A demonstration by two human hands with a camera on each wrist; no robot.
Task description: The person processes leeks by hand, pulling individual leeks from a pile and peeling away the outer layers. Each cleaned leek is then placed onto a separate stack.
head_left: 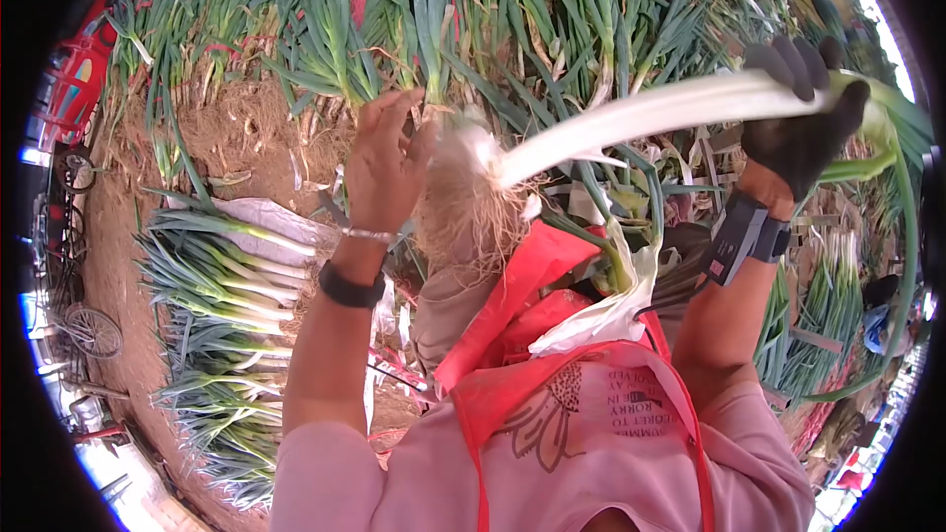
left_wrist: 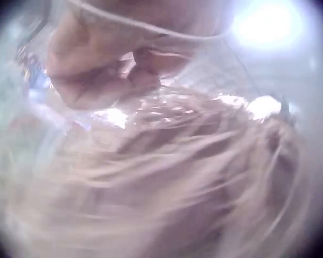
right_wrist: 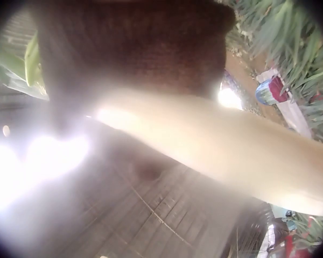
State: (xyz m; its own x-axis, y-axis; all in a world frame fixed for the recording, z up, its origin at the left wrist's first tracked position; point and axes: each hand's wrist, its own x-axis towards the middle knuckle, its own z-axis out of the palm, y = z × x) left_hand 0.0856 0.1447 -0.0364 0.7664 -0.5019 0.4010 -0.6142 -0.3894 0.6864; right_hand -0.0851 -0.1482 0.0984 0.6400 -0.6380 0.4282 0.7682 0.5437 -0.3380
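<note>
A large leek-like stalk (head_left: 650,118) stretches across the head view, its white shaft also in the right wrist view (right_wrist: 220,145). The gloved right hand (head_left: 803,113) grips it near the green leaves. At its other end hangs a blurred tangle of roots (head_left: 473,212). The bare left hand (head_left: 387,163) is beside those roots, fingers bent; whether it touches them is unclear. In the left wrist view the left hand (left_wrist: 113,59) appears blurred, above fibrous strands (left_wrist: 167,166). The right hand's dark glove (right_wrist: 134,59) lies over the shaft in the right wrist view.
Trimmed stalks (head_left: 256,286) lie in a row on the ground at left. Rooted green bunches (head_left: 335,39) fill the far side, with more bundles (head_left: 833,305) at right. A torn pale leaf (head_left: 611,305) hangs over the red apron (head_left: 522,315). A bicycle (head_left: 94,330) stands at far left.
</note>
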